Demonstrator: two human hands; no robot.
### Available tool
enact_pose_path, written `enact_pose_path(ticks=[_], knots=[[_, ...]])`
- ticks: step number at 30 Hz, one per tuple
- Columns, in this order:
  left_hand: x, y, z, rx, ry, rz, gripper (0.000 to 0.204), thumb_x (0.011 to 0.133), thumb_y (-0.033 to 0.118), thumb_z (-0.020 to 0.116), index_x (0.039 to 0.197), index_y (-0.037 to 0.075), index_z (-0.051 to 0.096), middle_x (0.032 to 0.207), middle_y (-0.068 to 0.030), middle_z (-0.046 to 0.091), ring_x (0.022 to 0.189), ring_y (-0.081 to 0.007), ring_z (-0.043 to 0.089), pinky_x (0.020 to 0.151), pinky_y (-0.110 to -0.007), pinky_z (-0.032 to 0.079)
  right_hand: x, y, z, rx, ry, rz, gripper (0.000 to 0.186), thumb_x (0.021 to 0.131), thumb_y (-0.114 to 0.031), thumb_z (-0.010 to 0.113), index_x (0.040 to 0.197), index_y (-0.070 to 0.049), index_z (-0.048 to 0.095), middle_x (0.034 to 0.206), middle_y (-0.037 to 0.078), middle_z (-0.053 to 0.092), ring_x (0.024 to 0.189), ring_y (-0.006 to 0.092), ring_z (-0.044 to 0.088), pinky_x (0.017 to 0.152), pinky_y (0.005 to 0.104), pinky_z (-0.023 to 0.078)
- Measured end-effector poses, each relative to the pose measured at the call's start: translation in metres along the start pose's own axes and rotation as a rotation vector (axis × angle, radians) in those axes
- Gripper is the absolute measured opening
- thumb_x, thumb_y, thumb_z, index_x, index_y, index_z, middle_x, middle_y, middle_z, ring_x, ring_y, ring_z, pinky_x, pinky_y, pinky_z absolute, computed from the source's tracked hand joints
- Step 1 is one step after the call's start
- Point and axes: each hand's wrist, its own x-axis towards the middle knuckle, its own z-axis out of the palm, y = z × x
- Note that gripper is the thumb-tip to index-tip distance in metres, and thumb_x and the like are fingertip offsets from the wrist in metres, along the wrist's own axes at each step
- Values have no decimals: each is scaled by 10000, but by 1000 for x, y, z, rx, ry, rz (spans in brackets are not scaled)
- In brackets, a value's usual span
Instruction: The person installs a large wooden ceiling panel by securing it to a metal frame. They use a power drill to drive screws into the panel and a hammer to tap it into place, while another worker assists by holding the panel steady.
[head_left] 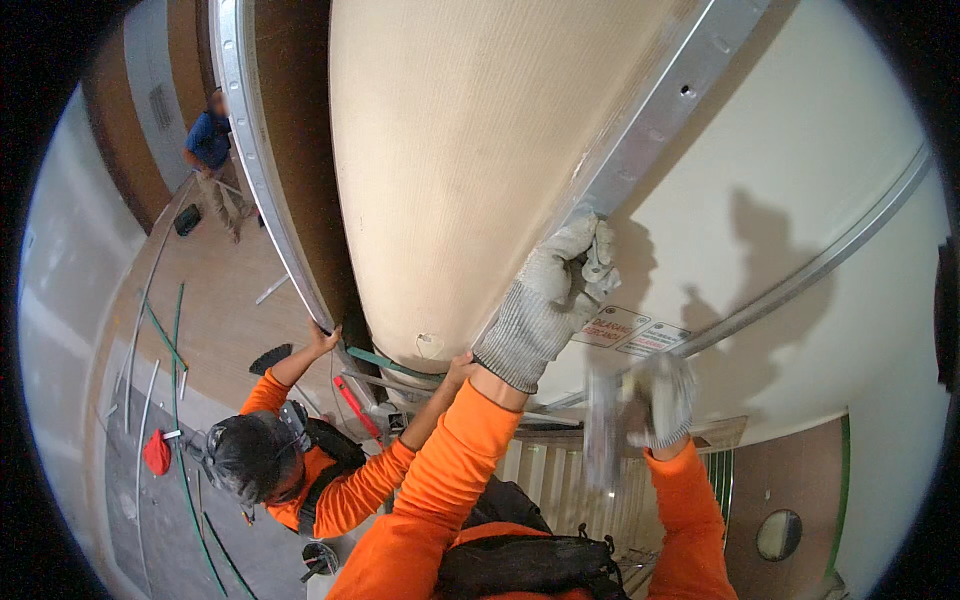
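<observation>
My left hand (556, 300), in a grey-white knit glove, is closed at the lower part of a galvanized metal stud (655, 110). The stud slants up to the right along the edge of a large cream curved panel (450, 160). Lower right, my gloved right hand (668, 400) is smeared by motion. Its fingers look wrapped round something, and a blurred grey elongated tool (603, 425) shows beside it; its kind is not clear. Printed labels (632, 330) stick to the white wall panel between my hands.
At left a co-worker in orange (300, 470) grips another upright metal stud (265, 150) with one hand. Green and metal strips (180, 430) and a red object (157, 453) lie on the floor. A person in blue (210, 140) stands farther off. A curved metal track (820, 260) runs along the right wall.
</observation>
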Motion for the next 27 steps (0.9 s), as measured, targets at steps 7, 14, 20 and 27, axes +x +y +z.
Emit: enact_pose_path(ticks=[7, 14, 20, 27], knots=[[-2, 1, 1, 24, -29, 0, 244, 1019, 238, 444, 884, 52, 525, 697, -5, 453, 577, -122, 398, 600, -279, 398, 2, -2, 4, -132, 37, 13, 566, 746, -474, 697, 1091, -36, 601, 960, 200, 606, 821, 377, 591, 703, 484, 441], [-6, 1, 5, -41, 5, -3, 224, 1011, 217, 454, 872, 52, 515, 674, -7, 443, 574, -116, 374, 598, -274, 399, 18, -17, -5, -166, 116, -75, 392, 641, -142, 664, 993, -2, 564, 824, 162, 584, 725, 363, 584, 649, 437, 464], [-1, 1, 0, 24, -64, 20, 219, 1006, 229, 489, 856, 78, 538, 690, -2, 482, 587, -109, 428, 617, -278, 446, 16, -13, -20, 7, -7, -114, 532, 695, -370, 746, 1075, -41, 571, 835, 166, 594, 763, 371, 597, 680, 482, 461], [-2, 3, 7, 7, -81, 20, 235, 1008, 245, 493, 839, 89, 543, 703, 5, 485, 608, -105, 441, 632, -258, 428, 29, -15, -14, -14, 63, 35, 342, 698, -279, 743, 917, -77, 575, 780, 118, 599, 667, 329, 603, 608, 429, 471]])
